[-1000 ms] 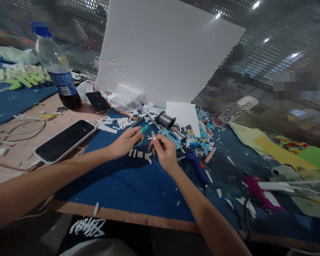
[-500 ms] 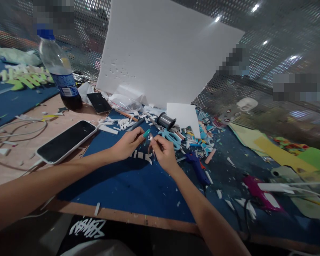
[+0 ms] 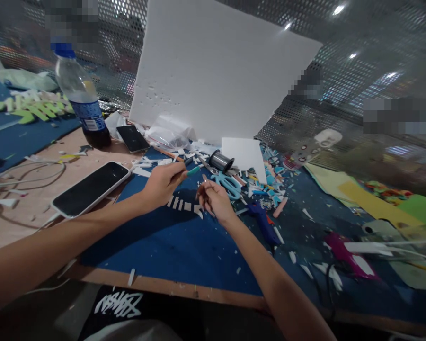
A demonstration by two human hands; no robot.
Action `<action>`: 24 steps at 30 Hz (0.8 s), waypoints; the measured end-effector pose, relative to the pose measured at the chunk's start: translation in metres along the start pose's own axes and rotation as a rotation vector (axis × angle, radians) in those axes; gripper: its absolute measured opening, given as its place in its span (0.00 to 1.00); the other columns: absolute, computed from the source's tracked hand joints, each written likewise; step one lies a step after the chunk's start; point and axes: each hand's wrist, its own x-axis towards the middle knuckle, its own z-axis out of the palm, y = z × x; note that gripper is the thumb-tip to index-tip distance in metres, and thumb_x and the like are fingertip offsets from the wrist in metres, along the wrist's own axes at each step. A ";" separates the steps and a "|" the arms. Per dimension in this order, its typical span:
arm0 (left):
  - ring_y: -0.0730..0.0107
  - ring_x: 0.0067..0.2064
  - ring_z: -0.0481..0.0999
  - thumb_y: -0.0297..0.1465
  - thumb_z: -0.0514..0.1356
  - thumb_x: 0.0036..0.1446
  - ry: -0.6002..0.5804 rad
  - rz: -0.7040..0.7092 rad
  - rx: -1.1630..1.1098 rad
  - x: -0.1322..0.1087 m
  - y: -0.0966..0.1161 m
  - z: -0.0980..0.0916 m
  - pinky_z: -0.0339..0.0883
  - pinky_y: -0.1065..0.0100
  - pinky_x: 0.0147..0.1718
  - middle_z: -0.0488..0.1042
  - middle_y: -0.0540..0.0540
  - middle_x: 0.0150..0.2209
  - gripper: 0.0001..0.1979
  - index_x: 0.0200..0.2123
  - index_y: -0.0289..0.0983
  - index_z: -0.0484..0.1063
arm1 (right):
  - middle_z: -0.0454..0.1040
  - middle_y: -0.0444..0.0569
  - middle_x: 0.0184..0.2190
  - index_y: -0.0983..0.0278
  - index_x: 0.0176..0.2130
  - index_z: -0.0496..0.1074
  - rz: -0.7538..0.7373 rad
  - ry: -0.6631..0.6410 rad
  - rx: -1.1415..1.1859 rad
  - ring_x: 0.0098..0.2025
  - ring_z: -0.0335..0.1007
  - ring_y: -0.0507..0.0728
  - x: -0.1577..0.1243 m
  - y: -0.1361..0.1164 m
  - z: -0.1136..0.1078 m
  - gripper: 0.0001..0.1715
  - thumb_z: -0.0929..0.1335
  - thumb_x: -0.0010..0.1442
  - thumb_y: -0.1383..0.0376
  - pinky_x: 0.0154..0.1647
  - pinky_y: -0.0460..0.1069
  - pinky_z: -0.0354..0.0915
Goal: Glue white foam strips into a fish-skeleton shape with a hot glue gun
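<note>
My left hand (image 3: 166, 182) is closed, with a slim teal piece (image 3: 193, 170) sticking out of its fingertips to the right. Close beside it, my right hand (image 3: 215, 199) has its fingers curled; a small shiny tip shows at its upper end, and what it holds is too small to name. A narrow gap separates the two hands. Below and between them, a row of small pale cut pieces (image 3: 187, 206) lies on the blue mat (image 3: 170, 251). Light-blue-handled scissors (image 3: 229, 184) lie just behind my right hand.
A dark spool (image 3: 221, 161) stands amid foam scraps. To the right lie a blue glue gun (image 3: 264, 222) and a magenta glue gun (image 3: 351, 255). On the left are a phone (image 3: 90, 188) with a cable and a soda bottle (image 3: 88, 116). A white board (image 3: 220, 66) rises behind.
My hands have moved apart from fingertips nearly touching. The left has shifted left with the teal piece, and the right has turned slightly, its fingers loosening. More of the pale pieces shows.
</note>
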 end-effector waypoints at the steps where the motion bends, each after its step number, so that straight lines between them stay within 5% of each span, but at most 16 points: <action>1: 0.79 0.20 0.55 0.30 0.51 0.61 -0.006 0.016 0.012 0.000 0.000 0.000 0.48 0.74 0.21 0.53 0.55 0.18 0.15 0.21 0.37 0.55 | 0.67 0.39 0.13 0.63 0.26 0.64 0.002 -0.021 0.023 0.07 0.49 0.44 0.000 -0.001 0.000 0.24 0.62 0.57 0.46 0.07 0.41 0.42; 7: 0.78 0.20 0.54 0.30 0.48 0.61 -0.107 -0.020 0.042 -0.004 0.005 0.006 0.47 0.74 0.20 0.53 0.56 0.18 0.15 0.21 0.38 0.52 | 0.68 0.40 0.13 0.64 0.27 0.67 0.009 -0.193 0.049 0.08 0.48 0.43 -0.007 -0.010 0.004 0.26 0.64 0.54 0.44 0.07 0.41 0.42; 12: 0.77 0.20 0.58 0.31 0.46 0.62 -0.191 -0.107 0.039 0.000 -0.006 0.005 0.49 0.74 0.21 0.58 0.54 0.18 0.13 0.23 0.38 0.55 | 0.58 0.35 0.07 0.64 0.20 0.64 -0.066 -0.112 0.028 0.08 0.45 0.43 -0.008 -0.013 0.003 0.22 0.70 0.52 0.51 0.10 0.42 0.44; 18: 0.76 0.20 0.59 0.29 0.45 0.61 -0.143 -0.280 0.112 0.011 -0.032 0.000 0.51 0.72 0.23 0.60 0.53 0.18 0.14 0.22 0.38 0.55 | 0.52 0.33 0.07 0.63 0.19 0.61 -0.008 -0.053 0.206 0.10 0.41 0.43 -0.003 -0.009 0.000 0.22 0.70 0.53 0.54 0.12 0.42 0.44; 24: 0.76 0.21 0.59 0.31 0.43 0.63 -0.181 -0.321 0.043 0.013 -0.021 -0.004 0.52 0.71 0.24 0.61 0.53 0.19 0.15 0.24 0.37 0.57 | 0.52 0.33 0.08 0.64 0.19 0.61 -0.001 0.059 0.239 0.10 0.41 0.43 0.003 -0.005 -0.004 0.23 0.71 0.50 0.53 0.11 0.41 0.44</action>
